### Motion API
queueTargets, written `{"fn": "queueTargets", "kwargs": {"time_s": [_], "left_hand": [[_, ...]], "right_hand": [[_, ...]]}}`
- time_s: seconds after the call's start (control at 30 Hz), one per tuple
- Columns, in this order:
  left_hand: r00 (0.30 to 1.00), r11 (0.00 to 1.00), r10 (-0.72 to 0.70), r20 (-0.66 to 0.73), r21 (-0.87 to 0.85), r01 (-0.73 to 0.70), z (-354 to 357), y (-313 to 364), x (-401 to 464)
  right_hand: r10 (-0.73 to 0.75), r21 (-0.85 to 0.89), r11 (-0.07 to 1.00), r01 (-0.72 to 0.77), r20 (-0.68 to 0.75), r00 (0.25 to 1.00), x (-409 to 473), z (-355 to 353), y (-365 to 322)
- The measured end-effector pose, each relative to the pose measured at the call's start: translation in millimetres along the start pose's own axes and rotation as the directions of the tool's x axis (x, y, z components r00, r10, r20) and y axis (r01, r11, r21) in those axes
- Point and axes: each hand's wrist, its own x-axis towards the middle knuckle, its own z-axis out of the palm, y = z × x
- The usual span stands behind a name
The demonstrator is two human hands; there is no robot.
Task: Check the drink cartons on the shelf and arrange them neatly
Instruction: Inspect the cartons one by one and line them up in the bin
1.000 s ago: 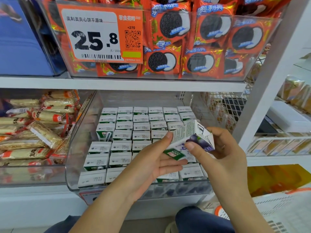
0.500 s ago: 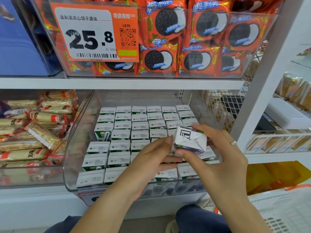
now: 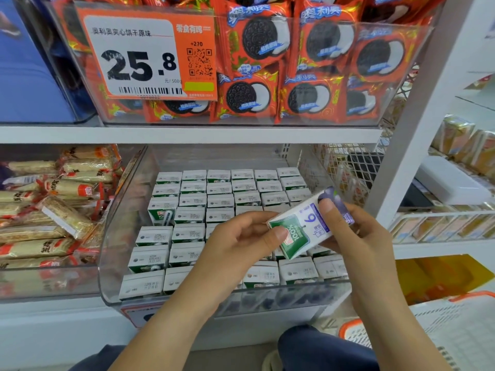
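Clear plastic bin (image 3: 117,236) on the shelf, packed with upright drink cartons (image 3: 192,210); rice-cracker packs (image 3: 53,215) left, cookie packs (image 3: 267,62) and price tag (image 3: 144,54) above. Held carton (image 3: 308,226) above the bin's front right, tilted, long axis up-right, printed face now upward, pinched by left hand (image 3: 241,247) and right hand (image 3: 359,236), turned from its folded end earlier.

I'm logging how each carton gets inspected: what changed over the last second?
The held carton was turned in both hands: a folded end faced the camera half a second ago, now its printed green-and-purple side does. The left hand and right hand kept hold of it. The cartons in the bin stayed put.
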Motion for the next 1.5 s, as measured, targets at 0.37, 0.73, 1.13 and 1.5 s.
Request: {"fn": "queueTargets", "kwargs": {"time_s": [0.37, 0.73, 1.13, 1.5], "left_hand": [[0.996, 0.996, -0.054, -0.065, -0.079, 0.049, -2.5, 2.9, 1.1], [0.998, 0.998, 0.059, -0.015, -0.015, -0.06, -2.1, 3.7, -0.2], [0.593, 0.107, 0.732, 0.335, 0.804, -0.585, 8.1, -13.1, -5.3], [0.836, 0.662, 0.543, -0.08, 0.653, -0.367, 21.2, 11.9, 33.7]], "right_hand": [[0.083, -0.005, 0.997, -0.083, 0.102, 0.991, 0.5, 1.7, -0.4], [-0.034, 0.142, 0.99, 0.025, 0.058, 0.998, -0.6, 0.3, 0.8], [0.142, 0.136, 0.979, -0.149, 0.056, 0.988, 2.9, -7.0, -4.7], [-0.26, -0.685, 0.715, 0.142, -0.071, 0.963, 15.4, -65.1, 0.9]]}}
